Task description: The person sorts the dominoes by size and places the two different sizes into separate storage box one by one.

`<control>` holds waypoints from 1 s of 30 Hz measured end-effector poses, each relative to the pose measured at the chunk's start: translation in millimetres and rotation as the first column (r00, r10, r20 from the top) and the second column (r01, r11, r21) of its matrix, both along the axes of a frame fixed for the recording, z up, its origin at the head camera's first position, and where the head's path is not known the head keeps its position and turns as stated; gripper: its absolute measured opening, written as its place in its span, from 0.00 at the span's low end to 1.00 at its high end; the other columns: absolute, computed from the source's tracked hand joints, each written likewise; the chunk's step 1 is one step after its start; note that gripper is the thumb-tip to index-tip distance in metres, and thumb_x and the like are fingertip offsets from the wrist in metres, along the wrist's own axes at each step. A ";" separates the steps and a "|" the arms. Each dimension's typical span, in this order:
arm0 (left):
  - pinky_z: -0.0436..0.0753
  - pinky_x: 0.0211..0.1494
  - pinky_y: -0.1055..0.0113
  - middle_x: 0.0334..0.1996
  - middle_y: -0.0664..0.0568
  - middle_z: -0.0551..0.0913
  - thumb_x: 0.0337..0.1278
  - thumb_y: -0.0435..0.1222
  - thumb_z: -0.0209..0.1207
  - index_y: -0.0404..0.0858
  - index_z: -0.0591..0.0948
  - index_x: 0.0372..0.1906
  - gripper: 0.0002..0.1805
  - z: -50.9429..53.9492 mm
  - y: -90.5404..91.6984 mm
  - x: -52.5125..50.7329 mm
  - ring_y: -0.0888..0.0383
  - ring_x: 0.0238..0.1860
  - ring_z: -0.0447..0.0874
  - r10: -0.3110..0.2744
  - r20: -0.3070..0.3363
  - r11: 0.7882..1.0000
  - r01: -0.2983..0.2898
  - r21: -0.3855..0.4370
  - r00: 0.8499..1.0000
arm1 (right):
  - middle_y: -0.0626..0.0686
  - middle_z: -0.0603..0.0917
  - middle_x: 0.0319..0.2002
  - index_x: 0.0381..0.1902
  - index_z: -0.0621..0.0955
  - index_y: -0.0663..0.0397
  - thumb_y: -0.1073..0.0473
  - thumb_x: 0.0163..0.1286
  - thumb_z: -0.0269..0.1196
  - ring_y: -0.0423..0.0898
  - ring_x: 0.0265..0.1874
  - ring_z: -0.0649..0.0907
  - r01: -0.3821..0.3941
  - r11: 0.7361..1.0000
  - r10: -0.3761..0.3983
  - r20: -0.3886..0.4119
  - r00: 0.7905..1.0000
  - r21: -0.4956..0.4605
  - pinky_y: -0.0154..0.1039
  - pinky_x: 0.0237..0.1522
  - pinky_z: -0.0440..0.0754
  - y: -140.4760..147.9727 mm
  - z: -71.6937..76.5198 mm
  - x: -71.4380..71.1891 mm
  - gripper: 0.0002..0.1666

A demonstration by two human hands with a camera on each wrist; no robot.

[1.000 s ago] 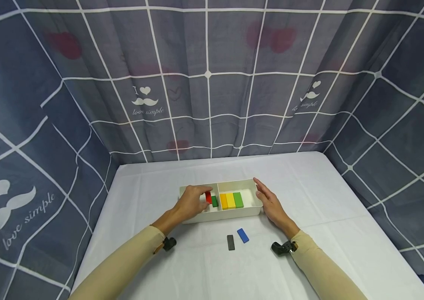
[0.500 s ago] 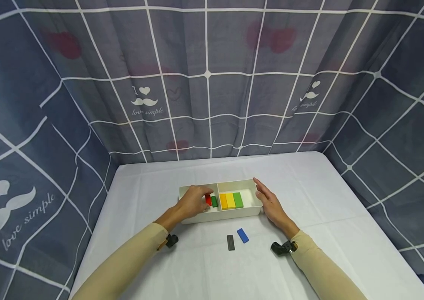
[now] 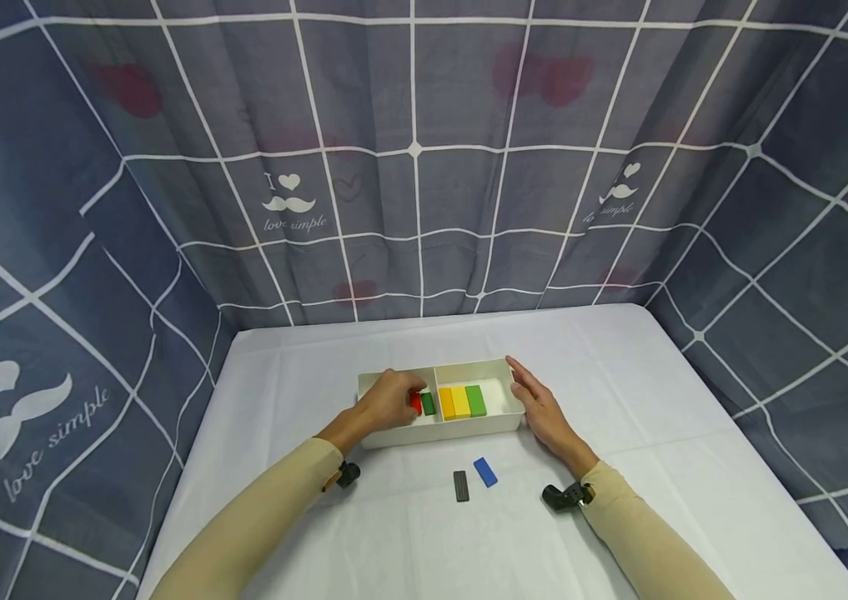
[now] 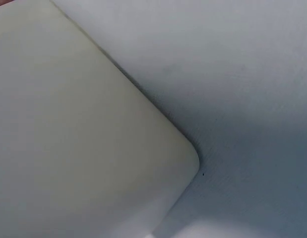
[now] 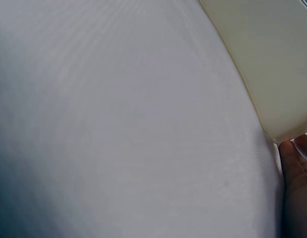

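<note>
In the head view, a cream two-part box [image 3: 431, 432] stands on the table. My left hand [image 3: 388, 400] reaches into its left compartment and pinches a red block [image 3: 416, 403] low down there. Just right of it is a dark green block [image 3: 428, 403]. The right compartment holds an orange block [image 3: 447, 403], a yellow block [image 3: 461, 402] and a light green block [image 3: 476, 401], side by side. Along the box's right end rests my right hand [image 3: 544, 408], its fingers fairly straight. The right wrist view shows those fingers [image 5: 292, 163] against the box's corner.
Nearer the front, a dark grey block [image 3: 461, 486] and a blue block [image 3: 485, 472] lie on the white tablecloth [image 3: 393, 542]. Grey-blue checked curtains [image 3: 363, 200] surround the table at the back and both sides.
My left hand has lowered the red block into the left compartment, beside the dark green block. The right hand and the box have stayed practically still.
</note>
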State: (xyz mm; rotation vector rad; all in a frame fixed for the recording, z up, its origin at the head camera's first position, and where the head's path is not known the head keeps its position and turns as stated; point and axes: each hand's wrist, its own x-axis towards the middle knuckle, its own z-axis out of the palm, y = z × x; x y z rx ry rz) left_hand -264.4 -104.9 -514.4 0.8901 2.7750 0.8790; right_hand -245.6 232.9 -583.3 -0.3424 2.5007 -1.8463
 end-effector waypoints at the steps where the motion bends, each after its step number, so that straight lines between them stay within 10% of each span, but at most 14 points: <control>1: 0.91 0.61 0.50 0.54 0.38 0.92 0.50 0.21 0.75 0.27 0.88 0.60 0.27 -0.4 0.1 -0.4 0.47 0.47 0.89 0.002 0.006 1.000 -0.002 -0.006 1.000 | 0.59 0.62 0.87 0.89 0.62 0.37 0.51 0.92 0.50 0.63 0.87 0.60 0.000 1.000 0.000 0.002 1.000 -0.001 0.64 0.87 0.55 -0.1 0.2 0.2 0.32; 30: 0.88 0.67 0.52 0.59 0.40 0.91 0.55 0.26 0.78 0.29 0.86 0.64 0.29 -2.6 7.5 -2.6 0.47 0.56 0.90 0.007 0.011 0.998 -0.007 -0.057 1.000 | 0.59 0.63 0.87 0.89 0.63 0.38 0.52 0.92 0.51 0.64 0.87 0.61 0.012 1.000 -0.012 -0.009 1.000 0.010 0.67 0.86 0.56 0.5 -1.9 0.2 0.33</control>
